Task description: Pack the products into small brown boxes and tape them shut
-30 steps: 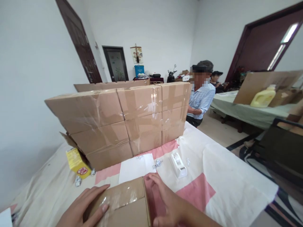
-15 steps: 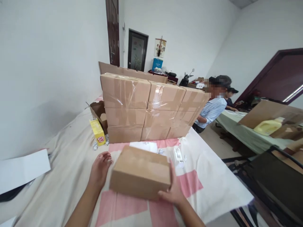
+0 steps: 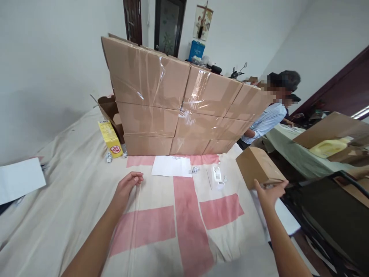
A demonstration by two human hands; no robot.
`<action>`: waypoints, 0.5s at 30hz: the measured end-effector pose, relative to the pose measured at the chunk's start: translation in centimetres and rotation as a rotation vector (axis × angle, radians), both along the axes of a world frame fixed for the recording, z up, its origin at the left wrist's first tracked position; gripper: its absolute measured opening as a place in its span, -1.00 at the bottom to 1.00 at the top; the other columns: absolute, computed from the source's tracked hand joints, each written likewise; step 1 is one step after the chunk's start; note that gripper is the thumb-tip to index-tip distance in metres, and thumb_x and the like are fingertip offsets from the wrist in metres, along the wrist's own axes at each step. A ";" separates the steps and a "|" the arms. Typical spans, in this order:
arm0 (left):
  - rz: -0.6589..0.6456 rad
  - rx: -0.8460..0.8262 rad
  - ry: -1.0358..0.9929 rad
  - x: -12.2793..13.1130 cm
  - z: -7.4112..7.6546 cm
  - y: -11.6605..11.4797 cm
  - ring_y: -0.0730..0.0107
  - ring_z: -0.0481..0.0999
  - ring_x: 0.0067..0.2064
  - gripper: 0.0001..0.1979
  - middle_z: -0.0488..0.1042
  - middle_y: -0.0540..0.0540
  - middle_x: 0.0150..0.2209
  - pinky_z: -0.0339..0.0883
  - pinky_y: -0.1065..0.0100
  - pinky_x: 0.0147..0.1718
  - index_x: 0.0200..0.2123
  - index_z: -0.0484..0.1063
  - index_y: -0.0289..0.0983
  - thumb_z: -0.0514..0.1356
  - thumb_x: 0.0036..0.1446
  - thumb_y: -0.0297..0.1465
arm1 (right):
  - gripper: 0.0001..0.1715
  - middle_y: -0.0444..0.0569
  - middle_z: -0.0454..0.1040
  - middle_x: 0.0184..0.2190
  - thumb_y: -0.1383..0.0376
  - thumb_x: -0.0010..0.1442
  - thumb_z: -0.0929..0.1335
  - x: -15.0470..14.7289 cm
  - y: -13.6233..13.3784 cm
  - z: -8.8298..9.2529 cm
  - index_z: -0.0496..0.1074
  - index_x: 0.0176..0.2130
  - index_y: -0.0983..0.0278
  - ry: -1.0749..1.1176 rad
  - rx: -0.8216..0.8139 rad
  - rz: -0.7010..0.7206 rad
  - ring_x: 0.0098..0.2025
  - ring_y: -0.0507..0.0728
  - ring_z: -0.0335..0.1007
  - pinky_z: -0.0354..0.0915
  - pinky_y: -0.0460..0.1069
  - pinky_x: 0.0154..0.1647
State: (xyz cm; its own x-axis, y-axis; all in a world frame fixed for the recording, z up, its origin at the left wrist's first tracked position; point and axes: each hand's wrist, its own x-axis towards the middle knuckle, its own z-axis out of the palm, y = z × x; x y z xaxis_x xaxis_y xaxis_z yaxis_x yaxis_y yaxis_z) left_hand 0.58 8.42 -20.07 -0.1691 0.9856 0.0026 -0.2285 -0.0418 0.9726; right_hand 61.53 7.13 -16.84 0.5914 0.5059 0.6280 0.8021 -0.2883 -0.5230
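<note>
At the right edge of the table, my right hand [image 3: 271,192] grips one end of a brown cardboard box [image 3: 258,167], which it holds tilted. The fingers on its far side are partly hidden. My left hand [image 3: 129,186] hovers over the cloth with its fingers loosely curled together and nothing visible in them. Beyond that hand lies a white sheet of paper [image 3: 170,166], with crumpled scraps [image 3: 195,169] at its right corner. A white tape dispenser [image 3: 217,177] rests between the paper and the box.
A tall wall of stacked, taped cartons [image 3: 178,115] stands across the table's back. Left of it are a yellow box [image 3: 111,138] and an opened carton [image 3: 108,109]. A person in a light blue shirt [image 3: 268,119] is behind on the right, near a black chair [image 3: 340,215].
The cardboard box has gone from the middle of the table to its right edge in my right hand. My left hand stays on the left, its fingers more curled. The view has tipped down.
</note>
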 end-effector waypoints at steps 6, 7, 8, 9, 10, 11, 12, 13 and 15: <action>-0.236 0.082 0.669 1.7 0.1 -0.2 0.26 0.42 -0.34 -0.80 0.54 -0.06 -0.36 0.24 0.31 -0.25 -0.32 0.60 -0.17 0.31 0.07 -0.18 | 0.66 0.70 -0.20 0.33 -0.22 -0.12 0.43 0.7 14.0 -0.8 -0.50 0.41 0.64 0.111 -0.142 0.029 0.36 0.75 -0.18 -0.10 0.54 0.30; -0.259 0.104 0.754 1.9 0.1 -0.1 0.26 0.43 -0.34 -0.82 0.55 -0.05 -0.37 0.24 0.30 -0.24 -0.33 0.59 -0.15 0.29 0.09 -0.19 | 0.66 0.69 -0.20 0.34 -0.21 -0.11 0.43 0.6 15.3 -0.7 -0.49 0.42 0.61 0.129 -0.151 0.014 0.36 0.75 -0.17 -0.10 0.55 0.29; -0.265 0.123 0.814 2.0 0.2 0.0 0.26 0.44 -0.34 -0.83 0.55 -0.05 -0.37 0.25 0.29 -0.22 -0.34 0.59 -0.14 0.27 0.11 -0.20 | 0.65 0.68 -0.20 0.35 -0.20 -0.12 0.44 0.4 16.4 -0.5 -0.49 0.43 0.59 0.146 -0.162 0.004 0.37 0.75 -0.17 -0.09 0.55 0.29; -0.265 0.131 0.850 2.1 0.2 0.0 0.27 0.44 -0.34 -0.84 0.55 -0.04 -0.36 0.25 0.29 -0.22 -0.35 0.58 -0.14 0.25 0.13 -0.21 | 0.65 0.67 -0.20 0.35 -0.19 -0.12 0.45 0.2 17.1 -0.4 -0.48 0.44 0.58 0.157 -0.173 0.002 0.38 0.74 -0.17 -0.07 0.54 0.29; -0.261 0.131 0.864 2.1 0.3 0.1 0.27 0.45 -0.34 -0.84 0.56 -0.04 -0.35 0.25 0.30 -0.22 -0.34 0.57 -0.13 0.23 0.14 -0.22 | 0.65 0.66 -0.20 0.36 -0.19 -0.12 0.46 0.0 17.5 -0.1 -0.48 0.44 0.56 0.163 -0.187 0.005 0.39 0.73 -0.18 -0.05 0.54 0.29; -0.262 0.123 0.857 2.2 0.4 0.1 0.28 0.45 -0.33 -0.84 0.57 -0.03 -0.34 0.25 0.29 -0.21 -0.34 0.57 -0.13 0.22 0.15 -0.23 | 0.65 0.66 -0.20 0.37 -0.18 -0.12 0.46 -0.2 17.6 0.2 -0.48 0.44 0.56 0.165 -0.203 0.007 0.40 0.72 -0.19 -0.04 0.53 0.30; -0.264 0.111 0.834 2.2 0.5 0.2 0.28 0.45 -0.32 -0.85 0.57 -0.02 -0.33 0.25 0.29 -0.21 -0.35 0.56 -0.14 0.22 0.14 -0.24 | 0.66 0.66 -0.18 0.37 -0.18 -0.11 0.46 -0.4 17.5 0.5 -0.49 0.44 0.56 0.166 -0.222 0.001 0.41 0.71 -0.19 -0.03 0.52 0.30; -0.265 0.098 0.802 2.3 0.6 0.2 0.28 0.45 -0.32 -0.85 0.57 -0.01 -0.34 0.24 0.29 -0.20 -0.36 0.56 -0.14 0.22 0.13 -0.25 | 0.66 0.66 -0.17 0.37 -0.18 -0.10 0.47 -0.6 17.3 1.0 -0.50 0.45 0.55 0.172 -0.247 -0.014 0.42 0.70 -0.18 -0.03 0.52 0.30; -0.246 0.079 0.719 2.4 0.7 0.1 0.29 0.44 -0.33 -0.86 0.56 0.00 -0.37 0.25 0.29 -0.20 -0.41 0.55 -0.16 0.24 0.09 -0.25 | 0.67 0.68 -0.15 0.38 -0.19 -0.09 0.47 -1.3 16.5 2.0 -0.54 0.45 0.49 0.215 -0.321 -0.045 0.40 0.73 -0.11 -0.03 0.57 0.27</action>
State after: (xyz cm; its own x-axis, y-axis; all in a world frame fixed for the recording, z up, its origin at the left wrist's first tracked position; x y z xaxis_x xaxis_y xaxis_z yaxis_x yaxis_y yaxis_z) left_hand 3.00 8.47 -19.35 0.1251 0.9869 0.1016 0.4481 -0.1476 0.8817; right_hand 60.25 23.59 -14.79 0.7181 0.6275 0.3009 0.6669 -0.4970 -0.5553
